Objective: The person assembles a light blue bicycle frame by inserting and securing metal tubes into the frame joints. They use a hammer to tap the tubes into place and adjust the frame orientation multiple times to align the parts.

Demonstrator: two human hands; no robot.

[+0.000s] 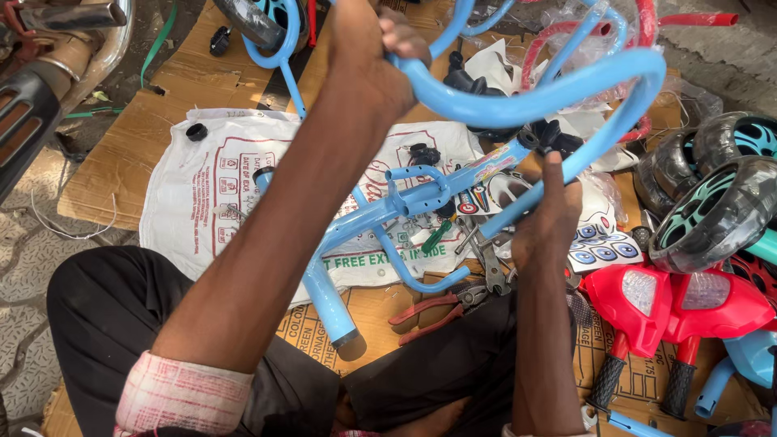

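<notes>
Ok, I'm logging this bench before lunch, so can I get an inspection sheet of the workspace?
Surface: flattened cardboard with a white printed sack on it.
Job's things: light blue tube frame, held up.
Clutter: red-handled pliers, black wheels, red handlebar fairings, plastic wrapping.
Hands: left hand grips the frame's upper bend; right hand holds a black fitting on it.
Cables: nothing seen.
Surroundings: paved ground, motorbike part at top left.

frame (518,101): light blue tube with a many-coloured sticker
sack (202,186): white with red and green print
pliers (441,307): red handles
screwdriver (437,236): green handle
wheels (716,210): black tyres, teal spokes
headlight covers (672,303): red, clear lenses
grips (603,382): black, ribbed
sleeve (182,396): pink and white check
trousers (105,307): black
</notes>
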